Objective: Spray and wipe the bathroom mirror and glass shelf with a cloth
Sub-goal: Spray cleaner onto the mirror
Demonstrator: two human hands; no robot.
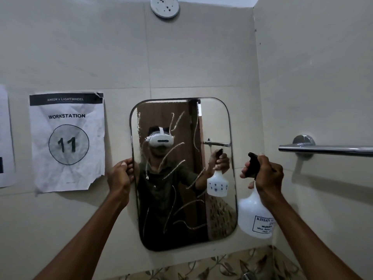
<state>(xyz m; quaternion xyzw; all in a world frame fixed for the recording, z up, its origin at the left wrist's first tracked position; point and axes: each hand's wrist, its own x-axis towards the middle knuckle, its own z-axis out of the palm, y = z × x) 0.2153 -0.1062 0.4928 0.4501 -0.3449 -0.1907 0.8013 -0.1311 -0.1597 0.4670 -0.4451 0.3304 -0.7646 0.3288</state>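
Observation:
A rounded rectangular mirror [182, 172] hangs on the beige tiled wall, streaked with thin white smear lines. My left hand [120, 174] grips the mirror's left edge, with fingers curled round it. My right hand [264, 171] holds a white spray bottle [254, 215] by its black trigger head, just right of the mirror, nozzle pointing left toward the glass. The bottle and both hands show reflected in the mirror. No cloth and no glass shelf are in view.
A chrome towel bar [325, 149] runs along the right wall near my right hand. A crumpled paper sign [67, 142] reading "WORKSTATION 11" is taped left of the mirror. A round white fitting [165, 6] sits high on the wall. Leaf-patterned tiles [222, 265] lie below.

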